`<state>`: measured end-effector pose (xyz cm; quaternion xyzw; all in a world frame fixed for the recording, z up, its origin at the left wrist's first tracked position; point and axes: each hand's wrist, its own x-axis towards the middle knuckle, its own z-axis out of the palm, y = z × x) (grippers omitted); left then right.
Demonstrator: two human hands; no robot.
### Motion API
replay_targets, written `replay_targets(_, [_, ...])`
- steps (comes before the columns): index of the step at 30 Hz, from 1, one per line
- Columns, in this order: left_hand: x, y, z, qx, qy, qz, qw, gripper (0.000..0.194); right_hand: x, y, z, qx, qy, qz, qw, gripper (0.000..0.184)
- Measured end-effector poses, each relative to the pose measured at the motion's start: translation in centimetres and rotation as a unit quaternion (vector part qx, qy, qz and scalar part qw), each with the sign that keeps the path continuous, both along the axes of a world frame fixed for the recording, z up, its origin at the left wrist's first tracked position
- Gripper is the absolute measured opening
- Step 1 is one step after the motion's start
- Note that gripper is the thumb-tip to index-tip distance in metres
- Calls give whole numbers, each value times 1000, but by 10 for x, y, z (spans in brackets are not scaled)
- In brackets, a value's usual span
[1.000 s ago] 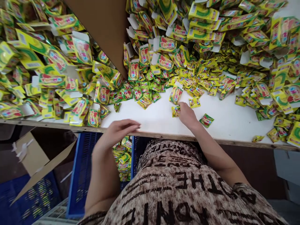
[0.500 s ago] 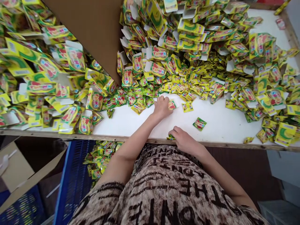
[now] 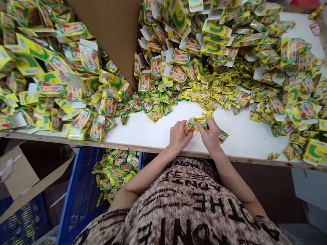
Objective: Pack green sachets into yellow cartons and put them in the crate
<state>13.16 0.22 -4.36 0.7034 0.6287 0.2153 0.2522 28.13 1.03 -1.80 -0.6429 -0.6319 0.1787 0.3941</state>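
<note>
Near the table's front edge, my left hand (image 3: pixel 179 136) is closed around a small yellow-green candy box (image 3: pixel 188 126) with a red fruit picture. My right hand (image 3: pixel 211 136) pinches a yellow candy packet (image 3: pixel 200 121) between thumb and fingers, right against the box's right end. Whether the packet is partly inside the box, I cannot tell. Beside my right hand, partly covered by it, lies a green packet (image 3: pixel 223 136). Another yellow packet (image 3: pixel 209 114) shows just behind the fingers.
Loose candy packets (image 3: pixel 204 95) lie in a heap behind my hands, with piled boxes (image 3: pixel 217 30) beyond. More boxes (image 3: pixel 52 87) cover the left side, past a brown cardboard panel (image 3: pixel 112 37). Below the table edge (image 3: pixel 143 148), a blue crate (image 3: pixel 76 190) holds filled boxes or packets.
My left hand has come nearer and lifted the box from the table. My right hand has moved up from the table edge to meet it, a yellow packet now showing in its fingers.
</note>
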Motion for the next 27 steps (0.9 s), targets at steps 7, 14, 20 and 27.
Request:
replay_targets(7, [2,-5,0,-20,-9,-52,998,47,13,10,12,-29,-31,150,988,8])
replay_targets(14, [5,-8,3,-130,-143,5,981,50,-6,-1,-5,98,36,-84,991,18])
replay_targets(20, [8,-8,4,-98,-101,41,989,52,-11,-8,-18,109,-17,-36,993,15])
replay_targets(27, [9,-14,-4,-57,-47,22,997,48,11,5,4,-99,-66,121,985,15])
